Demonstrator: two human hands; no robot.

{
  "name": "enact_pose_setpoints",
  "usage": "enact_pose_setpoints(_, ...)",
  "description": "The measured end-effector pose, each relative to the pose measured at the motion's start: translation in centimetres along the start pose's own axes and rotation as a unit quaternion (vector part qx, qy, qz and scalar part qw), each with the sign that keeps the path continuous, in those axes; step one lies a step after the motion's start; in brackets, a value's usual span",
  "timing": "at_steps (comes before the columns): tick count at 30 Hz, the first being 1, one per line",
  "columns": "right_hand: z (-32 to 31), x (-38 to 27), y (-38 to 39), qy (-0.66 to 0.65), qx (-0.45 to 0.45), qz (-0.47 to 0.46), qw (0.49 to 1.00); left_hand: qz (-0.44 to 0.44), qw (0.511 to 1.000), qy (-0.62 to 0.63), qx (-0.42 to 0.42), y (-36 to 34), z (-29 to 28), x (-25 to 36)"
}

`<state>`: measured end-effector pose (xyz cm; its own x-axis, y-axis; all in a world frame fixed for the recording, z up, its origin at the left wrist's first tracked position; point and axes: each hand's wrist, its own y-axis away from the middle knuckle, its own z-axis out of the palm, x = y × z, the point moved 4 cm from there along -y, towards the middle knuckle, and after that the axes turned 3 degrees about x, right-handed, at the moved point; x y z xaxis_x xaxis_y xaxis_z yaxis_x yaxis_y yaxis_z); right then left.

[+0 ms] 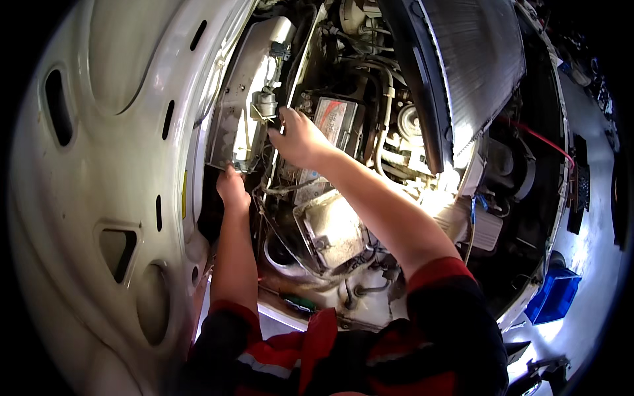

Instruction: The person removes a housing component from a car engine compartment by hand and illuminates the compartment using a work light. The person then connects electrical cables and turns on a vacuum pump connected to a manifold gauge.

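Since the long metal panel looks like pressed sheet, I'd judge it stiff along its length yet fairly light, with edges that may bite bare skin. It lies lengthwise at the left side of the engine bay, just beside a pale slotted body panel, and from where I'm standing its outer edge and near end look the surest places to take hold. The cylindrical fitting on it seems hard and compact; the black plug toward the far end is probably the fragile bit, and a poor handle. At the near end is the left hand, its fingers drawn close together at the corner, though whether they grip I can't tell. The right hand reaches in by the fitting, thumb and forefinger slightly apart, the tips too lost in clutter to say if they hold anything. Grime could make surfaces slippery. Farther right sit a boxy battery, a dusty beige housing and a long black bar; beyond the bay, a blue bin rests on the floor.
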<state>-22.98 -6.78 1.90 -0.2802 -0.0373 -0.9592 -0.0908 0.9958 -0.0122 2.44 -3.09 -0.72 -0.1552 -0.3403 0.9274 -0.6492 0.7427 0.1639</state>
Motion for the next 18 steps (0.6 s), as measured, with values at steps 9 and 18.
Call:
enact_pose_setpoints(9, 1.3, -0.7, -12.9, -0.120, 0.120, 0.233, 0.958, 0.013, 1.000, -0.023, -0.012, 0.9, 0.1, 0.1)
enact_pose_setpoints(18, 1.8, 1.9, -16.9, -0.183, 0.098, 0.201, 0.957, 0.028, 0.999, -0.024, 0.029, -0.5, -1.0, -0.6)
